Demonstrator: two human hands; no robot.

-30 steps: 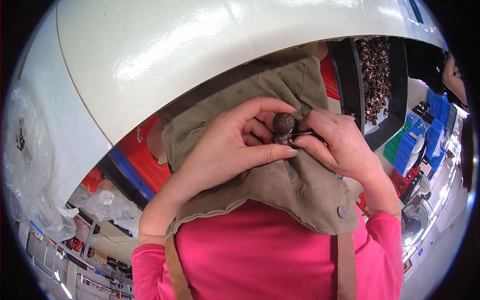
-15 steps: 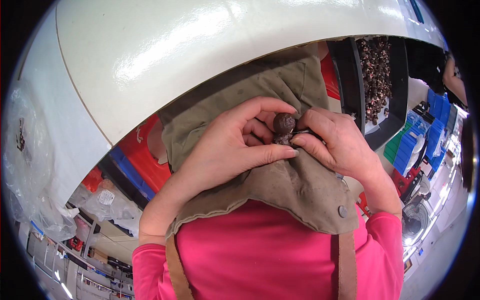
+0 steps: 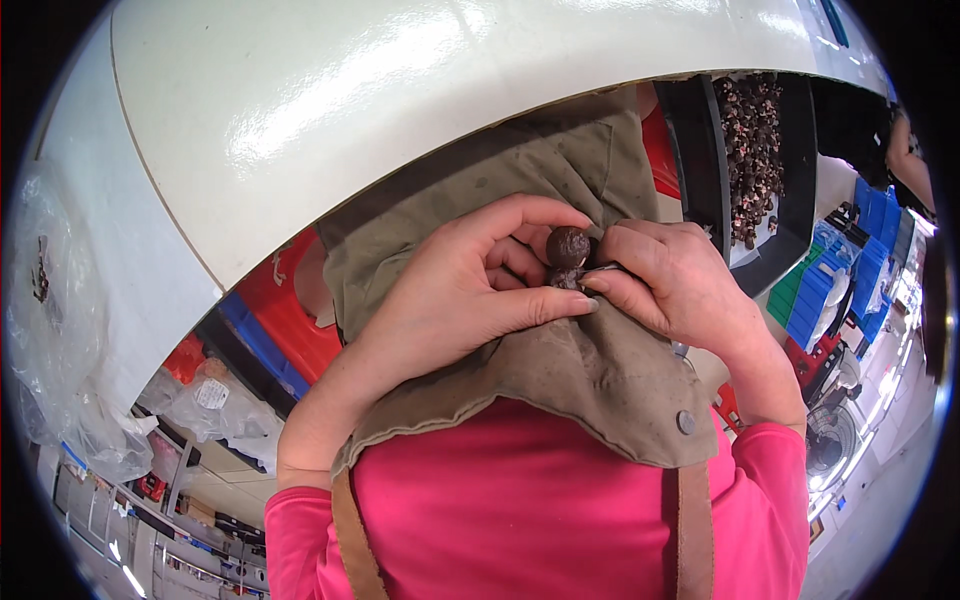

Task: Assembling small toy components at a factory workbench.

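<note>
A small dark brown figurine point(image 3: 568, 247) with a round, smooth head is held above my lap. My left hand point(image 3: 480, 265) is closed around it, thumb below and index finger above. Against its right side presses my right hand point(image 3: 668, 272), thumb and index finger pinched together. Something thin and dark shows at those right fingertips, too small and covered to name. Behind both hands an olive-brown apron point(image 3: 480, 175) spreads over my lap.
A white table point(image 3: 400, 100) curves across the far side. To the right, a dark tray point(image 3: 790, 190) holds many small dark brown and pale pieces point(image 3: 750, 150). Clear plastic bags point(image 3: 65, 320) lie at left. Blue bins point(image 3: 875, 220) and a fan point(image 3: 830, 440) stand at right.
My right hand has shifted very slightly, its fingertips turning a little against the figurine. My left hand and the figurine stay almost where they were.
</note>
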